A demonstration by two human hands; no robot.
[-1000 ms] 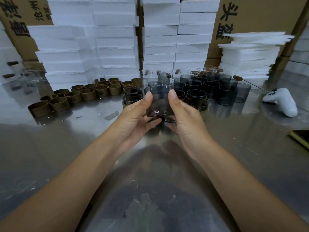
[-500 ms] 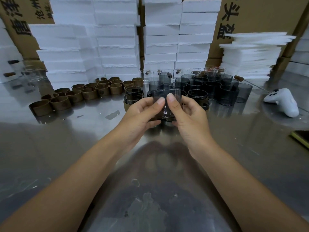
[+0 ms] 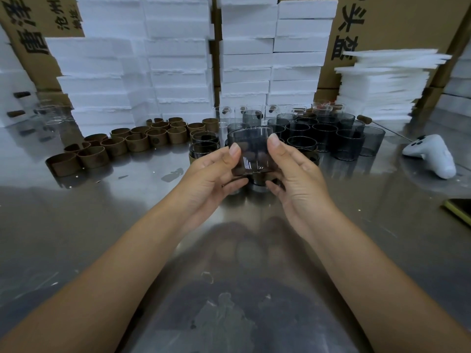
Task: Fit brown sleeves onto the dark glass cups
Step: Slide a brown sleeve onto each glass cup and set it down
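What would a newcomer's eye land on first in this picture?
First, the dark glass cup held at the centre between the left hand and the right hand, thumbs on its near side. Next, the crowd of dark cups standing behind it on the metal table, with a row of brown sleeves curving off to the left. White foam boxes are stacked high along the back.

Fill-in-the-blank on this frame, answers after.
The dark smoky glass cup is held by ____ hands, the left hand and the right hand.
The empty brown cardboard sleeves line the shiny metal table on the person's ____.
The white plastic game controller lies on the person's ____.
The stacked foam blocks are ____.
Missing: both; left; right; white.
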